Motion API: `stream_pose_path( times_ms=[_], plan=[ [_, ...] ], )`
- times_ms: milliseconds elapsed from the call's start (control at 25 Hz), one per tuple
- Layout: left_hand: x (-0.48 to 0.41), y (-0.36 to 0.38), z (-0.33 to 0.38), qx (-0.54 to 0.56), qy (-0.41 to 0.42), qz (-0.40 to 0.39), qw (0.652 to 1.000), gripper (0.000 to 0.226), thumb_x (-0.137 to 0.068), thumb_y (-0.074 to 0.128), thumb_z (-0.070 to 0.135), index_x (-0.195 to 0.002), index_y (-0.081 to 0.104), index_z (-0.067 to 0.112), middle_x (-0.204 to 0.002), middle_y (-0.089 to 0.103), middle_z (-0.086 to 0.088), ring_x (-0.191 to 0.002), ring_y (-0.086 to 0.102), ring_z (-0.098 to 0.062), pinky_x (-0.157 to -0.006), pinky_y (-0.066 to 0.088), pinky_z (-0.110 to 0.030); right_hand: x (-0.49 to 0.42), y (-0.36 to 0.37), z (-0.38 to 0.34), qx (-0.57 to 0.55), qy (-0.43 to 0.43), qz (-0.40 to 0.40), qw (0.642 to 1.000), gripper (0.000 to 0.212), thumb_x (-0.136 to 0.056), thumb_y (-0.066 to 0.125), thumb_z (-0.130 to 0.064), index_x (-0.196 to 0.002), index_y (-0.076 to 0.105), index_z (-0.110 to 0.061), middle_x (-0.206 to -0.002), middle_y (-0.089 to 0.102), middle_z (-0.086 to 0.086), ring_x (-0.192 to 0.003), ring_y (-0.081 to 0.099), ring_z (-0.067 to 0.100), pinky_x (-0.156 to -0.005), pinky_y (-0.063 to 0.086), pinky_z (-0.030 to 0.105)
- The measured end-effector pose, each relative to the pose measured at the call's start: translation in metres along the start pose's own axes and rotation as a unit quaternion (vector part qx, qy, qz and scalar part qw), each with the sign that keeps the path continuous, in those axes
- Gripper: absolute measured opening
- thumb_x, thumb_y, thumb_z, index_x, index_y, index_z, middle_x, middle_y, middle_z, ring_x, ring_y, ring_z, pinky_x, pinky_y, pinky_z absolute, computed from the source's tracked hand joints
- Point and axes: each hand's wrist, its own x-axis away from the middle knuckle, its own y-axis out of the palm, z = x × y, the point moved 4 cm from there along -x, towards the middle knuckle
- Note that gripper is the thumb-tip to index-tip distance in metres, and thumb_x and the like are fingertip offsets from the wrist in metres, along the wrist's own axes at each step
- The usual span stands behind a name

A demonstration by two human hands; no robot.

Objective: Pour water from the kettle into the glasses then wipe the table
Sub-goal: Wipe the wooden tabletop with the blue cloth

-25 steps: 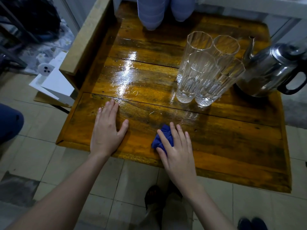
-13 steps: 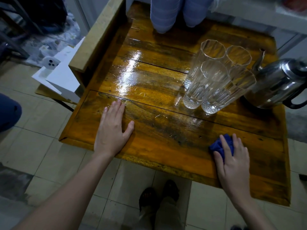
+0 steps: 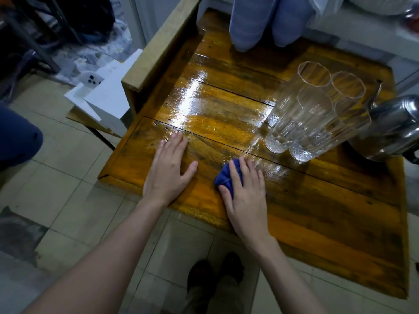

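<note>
A blue cloth (image 3: 223, 177) lies bunched on the wet wooden table (image 3: 317, 211), near its front middle. My right hand (image 3: 247, 196) lies over the cloth, fingers across its top and thumb at its near side, holding it against the wood. My left hand (image 3: 167, 173) rests flat on the table just left of it, fingers spread. Several tall clear glasses (image 3: 303, 123) stand clustered at the right, with water low in them. A steel kettle (image 3: 394, 128) with a thin spout and dark handle stands right behind them at the table's right edge.
A raised wooden rail (image 3: 158, 48) runs along the table's left side, with white boxes (image 3: 106, 96) beyond it. A person's legs in light trousers (image 3: 254, 21) stand at the far edge. A blue knee (image 3: 15, 137) is at the left. My shoes (image 3: 213, 270) are on the tiled floor below.
My right hand slid the cloth to the right along the front edge, then back left and a little farther in, near the glasses. My left hand stayed flat in place.
</note>
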Motion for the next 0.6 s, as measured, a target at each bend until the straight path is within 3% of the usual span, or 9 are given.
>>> stream_pose_path(
  times_ms=[80, 200, 440, 600],
  plan=[
    [0.001, -0.008, -0.007, 0.058, -0.038, 0.014, 0.998, 0.057, -0.096, 0.045, 0.041, -0.146, 0.035, 0.017, -0.157, 0.027, -0.003, -0.145, 0.014, -0.012, -0.119, 0.010, -0.035, 0.008, -0.001, 0.001, 0.008, -0.019, -0.004, 1.000, 0.056, -0.099, 0.033, -0.047, -0.149, 0.032, -0.022, -0.157, 0.028, 0.012, -0.145, 0.022, 0.029, -0.120, 0.012, 0.044],
    [0.000, -0.017, -0.030, -0.008, -0.050, 0.016, 0.999, 0.056, -0.098, 0.042, 0.042, -0.146, 0.034, 0.014, -0.157, 0.027, -0.008, -0.146, 0.016, -0.018, -0.119, 0.008, -0.038, 0.029, -0.006, 0.017, 0.025, -0.019, -0.010, 0.999, 0.055, -0.098, 0.031, -0.047, -0.147, 0.036, -0.023, -0.154, 0.033, 0.014, -0.141, 0.030, 0.031, -0.117, 0.017, 0.046],
    [0.001, -0.019, -0.039, -0.043, -0.042, 0.004, 0.998, 0.061, -0.095, 0.038, 0.048, -0.147, 0.032, 0.016, -0.157, 0.026, -0.007, -0.146, 0.020, -0.021, -0.118, 0.012, -0.038, 0.067, -0.019, 0.067, 0.035, 0.096, -0.001, 0.995, 0.059, -0.096, 0.024, -0.049, -0.148, 0.032, -0.024, -0.156, 0.026, 0.016, -0.143, 0.024, 0.034, -0.114, 0.024, 0.056],
    [0.000, -0.019, -0.041, -0.037, -0.038, 0.004, 0.999, 0.062, -0.094, 0.037, 0.049, -0.146, 0.034, 0.015, -0.156, 0.028, -0.007, -0.145, 0.022, -0.021, -0.118, 0.012, -0.037, 0.042, -0.019, 0.055, -0.011, 0.114, 0.011, 0.993, 0.059, -0.097, 0.023, -0.053, -0.150, 0.026, -0.028, -0.159, 0.022, 0.009, -0.147, 0.014, 0.026, -0.119, 0.012, 0.050]
  ],
)
